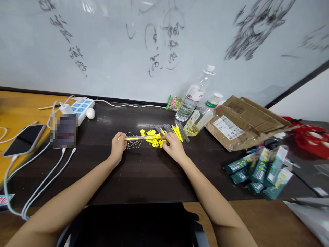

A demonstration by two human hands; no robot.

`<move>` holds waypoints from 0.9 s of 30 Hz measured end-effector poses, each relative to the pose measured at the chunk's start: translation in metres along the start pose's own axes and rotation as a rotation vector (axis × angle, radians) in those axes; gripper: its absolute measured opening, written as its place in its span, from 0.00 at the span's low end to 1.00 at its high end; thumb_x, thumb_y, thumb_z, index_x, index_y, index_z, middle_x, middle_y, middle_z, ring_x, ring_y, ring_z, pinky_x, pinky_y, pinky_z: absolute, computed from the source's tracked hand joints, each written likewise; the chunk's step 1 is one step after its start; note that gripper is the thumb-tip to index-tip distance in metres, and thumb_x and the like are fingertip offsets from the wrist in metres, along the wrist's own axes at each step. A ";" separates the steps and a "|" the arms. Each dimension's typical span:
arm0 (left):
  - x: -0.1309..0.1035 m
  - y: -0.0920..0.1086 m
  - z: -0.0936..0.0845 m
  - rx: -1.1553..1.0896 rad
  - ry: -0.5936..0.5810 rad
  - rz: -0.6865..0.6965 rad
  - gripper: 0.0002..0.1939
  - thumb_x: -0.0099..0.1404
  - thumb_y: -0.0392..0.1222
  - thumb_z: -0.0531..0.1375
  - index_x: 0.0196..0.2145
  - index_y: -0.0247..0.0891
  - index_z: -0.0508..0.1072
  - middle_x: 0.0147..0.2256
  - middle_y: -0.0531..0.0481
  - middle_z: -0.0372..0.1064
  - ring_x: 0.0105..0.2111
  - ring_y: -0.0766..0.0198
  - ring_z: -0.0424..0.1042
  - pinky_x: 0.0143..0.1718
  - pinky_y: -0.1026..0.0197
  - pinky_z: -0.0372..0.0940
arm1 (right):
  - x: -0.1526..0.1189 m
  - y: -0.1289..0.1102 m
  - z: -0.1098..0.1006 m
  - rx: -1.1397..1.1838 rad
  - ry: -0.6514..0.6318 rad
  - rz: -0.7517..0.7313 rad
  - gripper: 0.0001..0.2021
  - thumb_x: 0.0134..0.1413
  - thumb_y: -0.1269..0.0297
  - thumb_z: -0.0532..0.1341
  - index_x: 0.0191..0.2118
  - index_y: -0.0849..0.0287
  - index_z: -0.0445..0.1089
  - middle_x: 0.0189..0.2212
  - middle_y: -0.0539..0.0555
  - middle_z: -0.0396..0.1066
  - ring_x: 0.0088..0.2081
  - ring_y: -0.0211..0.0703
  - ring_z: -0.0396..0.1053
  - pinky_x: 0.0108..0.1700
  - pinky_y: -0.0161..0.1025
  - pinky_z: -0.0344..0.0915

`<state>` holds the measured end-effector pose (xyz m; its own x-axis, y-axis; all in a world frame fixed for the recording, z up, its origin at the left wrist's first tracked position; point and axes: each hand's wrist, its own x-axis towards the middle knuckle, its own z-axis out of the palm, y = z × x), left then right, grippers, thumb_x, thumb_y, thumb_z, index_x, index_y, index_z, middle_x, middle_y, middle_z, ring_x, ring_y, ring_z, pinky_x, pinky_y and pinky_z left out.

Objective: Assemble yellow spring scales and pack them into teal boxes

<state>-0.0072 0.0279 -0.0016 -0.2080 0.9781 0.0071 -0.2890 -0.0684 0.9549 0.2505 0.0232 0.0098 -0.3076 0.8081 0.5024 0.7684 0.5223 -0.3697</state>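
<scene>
My left hand (118, 146) is closed around one end of a slim yellow and clear tube (138, 138), which lies level and points right. My right hand (174, 146) has its fingertips at the small yellow ring-like parts (155, 143), near the tube's far end; what its fingers hold, if anything, is too small to tell. Beneath the tube lie thin wire-like loops (133, 143), partly covered. Just beyond my right hand are clear tubes (183, 131) and yellow sticks (178, 133) side by side.
Two bottles (191, 99) (204, 115) and a snack packet (174, 103) stand behind. A cardboard parcel (239, 120) and several green boxes (262, 168) are on the right. Left are a power strip (81, 109), a phone (24, 140), a blurred device (64, 132) and cables.
</scene>
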 end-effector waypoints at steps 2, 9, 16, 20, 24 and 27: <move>0.000 0.000 0.000 0.002 0.000 -0.002 0.10 0.56 0.42 0.57 0.24 0.40 0.57 0.14 0.65 0.43 0.10 0.77 0.43 0.11 0.74 0.39 | -0.001 0.000 -0.001 -0.093 -0.037 -0.002 0.10 0.51 0.72 0.55 0.39 0.57 0.70 0.37 0.57 0.67 0.42 0.51 0.64 0.46 0.47 0.63; -0.002 0.002 0.001 0.003 0.004 -0.007 0.10 0.55 0.41 0.57 0.24 0.39 0.56 0.14 0.65 0.43 0.10 0.78 0.43 0.11 0.75 0.39 | -0.002 0.005 -0.001 -0.206 -0.121 -0.004 0.09 0.52 0.69 0.58 0.40 0.58 0.71 0.37 0.59 0.68 0.41 0.53 0.64 0.45 0.49 0.63; 0.000 -0.001 -0.001 0.010 -0.006 -0.003 0.10 0.56 0.41 0.57 0.24 0.40 0.56 0.14 0.65 0.43 0.11 0.77 0.43 0.12 0.74 0.38 | 0.004 0.011 -0.007 0.115 0.002 0.093 0.07 0.47 0.69 0.60 0.35 0.57 0.69 0.32 0.54 0.66 0.35 0.46 0.65 0.41 0.44 0.64; -0.002 0.001 0.001 0.002 -0.005 -0.007 0.10 0.56 0.41 0.57 0.24 0.40 0.56 0.14 0.65 0.43 0.10 0.78 0.43 0.12 0.74 0.38 | 0.009 0.008 -0.011 0.652 0.154 0.286 0.08 0.48 0.61 0.62 0.36 0.56 0.68 0.27 0.50 0.64 0.26 0.38 0.61 0.28 0.36 0.60; -0.004 0.002 0.003 0.009 -0.011 -0.016 0.10 0.55 0.41 0.57 0.24 0.39 0.57 0.14 0.65 0.43 0.10 0.78 0.43 0.11 0.74 0.38 | 0.010 0.000 -0.010 0.925 0.145 0.353 0.12 0.47 0.57 0.64 0.37 0.56 0.68 0.26 0.48 0.63 0.23 0.34 0.58 0.24 0.34 0.57; -0.004 0.001 0.003 0.010 -0.017 -0.014 0.09 0.55 0.41 0.57 0.24 0.39 0.57 0.14 0.65 0.44 0.10 0.78 0.43 0.11 0.74 0.39 | 0.008 -0.004 -0.008 0.930 0.103 0.323 0.13 0.46 0.57 0.66 0.37 0.56 0.68 0.26 0.48 0.63 0.25 0.34 0.59 0.26 0.34 0.58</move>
<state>-0.0041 0.0241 -0.0001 -0.1878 0.9822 -0.0009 -0.2820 -0.0530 0.9579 0.2490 0.0250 0.0212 -0.0765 0.9450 0.3181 0.0461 0.3220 -0.9456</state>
